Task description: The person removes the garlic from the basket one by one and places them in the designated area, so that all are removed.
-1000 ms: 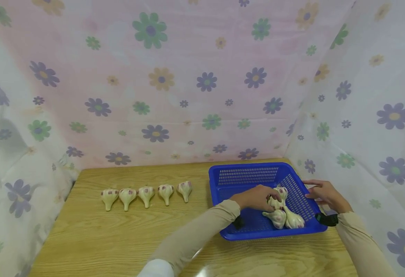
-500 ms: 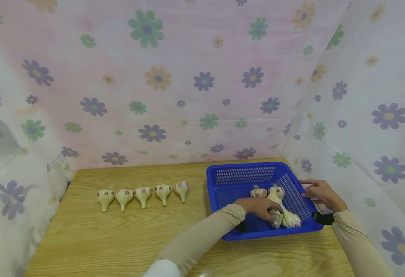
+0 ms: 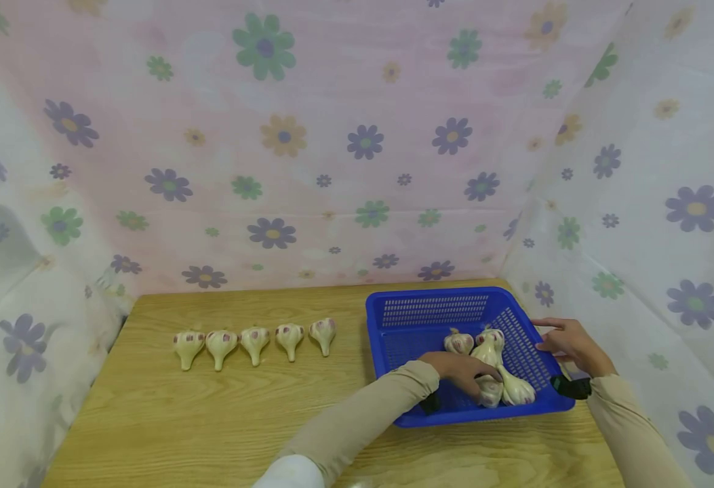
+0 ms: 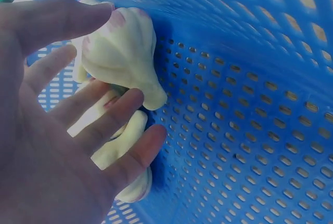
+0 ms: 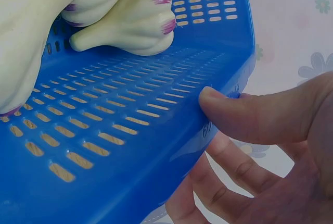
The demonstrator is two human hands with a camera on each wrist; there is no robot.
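One garlic bulb lies in the blue basket, near the edge closest to me, right by my left hand. That hand is loosely spread, thumb reaching over the bulb's head and fingers lying apart beside its neck; I can't tell how firmly anything touches. More garlic clusters around it in the basket's right half. My right hand pinches the basket's right side, thumb over the rim and fingers outside. To the left, five bulbs stand in a row on the wooden table, necks pointing towards me. Flowered cloth hangs behind.
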